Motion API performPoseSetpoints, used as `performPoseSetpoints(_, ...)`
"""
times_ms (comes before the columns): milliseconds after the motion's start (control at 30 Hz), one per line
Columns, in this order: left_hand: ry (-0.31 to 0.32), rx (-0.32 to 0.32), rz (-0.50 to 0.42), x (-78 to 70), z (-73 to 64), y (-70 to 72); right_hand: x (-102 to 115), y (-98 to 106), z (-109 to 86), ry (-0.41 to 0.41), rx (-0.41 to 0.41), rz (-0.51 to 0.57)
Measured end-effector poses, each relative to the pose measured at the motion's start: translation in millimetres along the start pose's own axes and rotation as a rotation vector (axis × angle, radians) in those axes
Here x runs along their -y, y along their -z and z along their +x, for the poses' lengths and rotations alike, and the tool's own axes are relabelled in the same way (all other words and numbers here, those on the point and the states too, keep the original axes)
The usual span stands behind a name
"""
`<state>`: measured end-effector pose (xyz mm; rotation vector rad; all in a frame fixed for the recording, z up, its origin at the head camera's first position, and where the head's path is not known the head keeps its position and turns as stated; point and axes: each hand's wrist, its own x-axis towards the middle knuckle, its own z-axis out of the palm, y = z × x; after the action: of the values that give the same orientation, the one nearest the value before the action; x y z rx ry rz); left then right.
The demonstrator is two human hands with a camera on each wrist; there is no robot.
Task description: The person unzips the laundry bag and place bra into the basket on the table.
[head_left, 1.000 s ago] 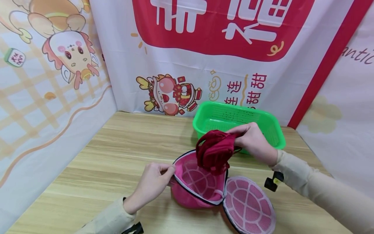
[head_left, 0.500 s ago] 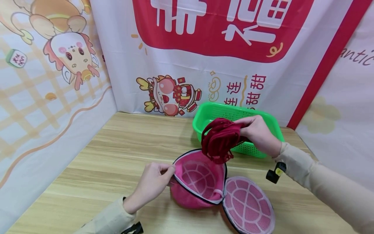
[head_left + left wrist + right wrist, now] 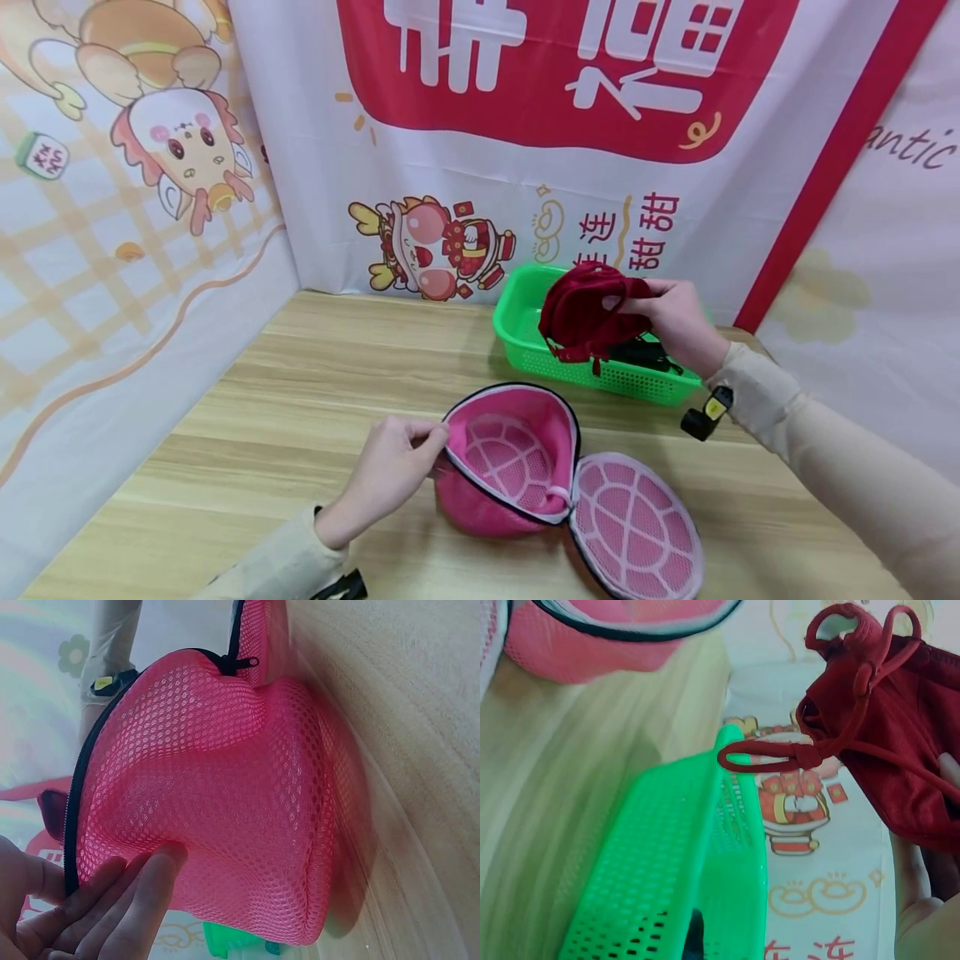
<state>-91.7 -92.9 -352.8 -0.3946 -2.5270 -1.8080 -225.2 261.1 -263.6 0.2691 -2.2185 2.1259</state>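
A pink mesh laundry bag [image 3: 480, 500] stands unzipped on the table, its round lid [image 3: 637, 525] folded out to the right. My left hand [image 3: 390, 475] pinches the zippered rim at the left; the left wrist view shows several of its fingers [image 3: 154, 877] against the outer mesh. My right hand [image 3: 682, 321] grips a red bra [image 3: 588, 312], held in the air over the front of a green plastic basket [image 3: 517, 329]. In the right wrist view thin straps hang from the bra [image 3: 900, 742], and part of it runs out of frame.
A black item with thin straps [image 3: 645, 354] lies in the green basket, partly hidden by the bra. The wooden tabletop [image 3: 300, 392] ends at printed cloth walls at the back and sides.
My right hand has carried the red bra up and away from the mouth of the mesh bag, back and right over the basket. The left hand has stayed at the rim.
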Motion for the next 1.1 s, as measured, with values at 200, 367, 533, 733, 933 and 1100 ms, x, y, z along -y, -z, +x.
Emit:
performPoseSetpoints(200,-0.003,-0.013,0.018,0.6,0.8,-1.8,0.4,9.1,9.2,-0.069,-0.076,0.013)
performPoseSetpoints(367,0.004,-0.014,0.008,0.8,0.4,-2.0,0.9,9.6,18.1,-0.125,-0.136,0.018)
performPoseSetpoints(533,0.008,-0.019,0.01,0.5,-0.2,-2.0,-2.8,8.0,26.2,-0.163,-0.189,0.046)
performPoseSetpoints(733,0.002,-0.009,0.0,0.7,0.7,-2.7,-6.9,7.1,30.5,-0.216,-0.226,0.042)
performPoseSetpoints(933,0.01,-0.006,-0.016,0.0,1.3,-3.6,-11.3,10.1,33.3,-0.242,-0.23,0.029)
performPoseSetpoints(1100,0.014,-0.01,-0.012,0.1,2.3,-4.4,-17.3,15.0,37.9,-0.264,-0.223,0.006)
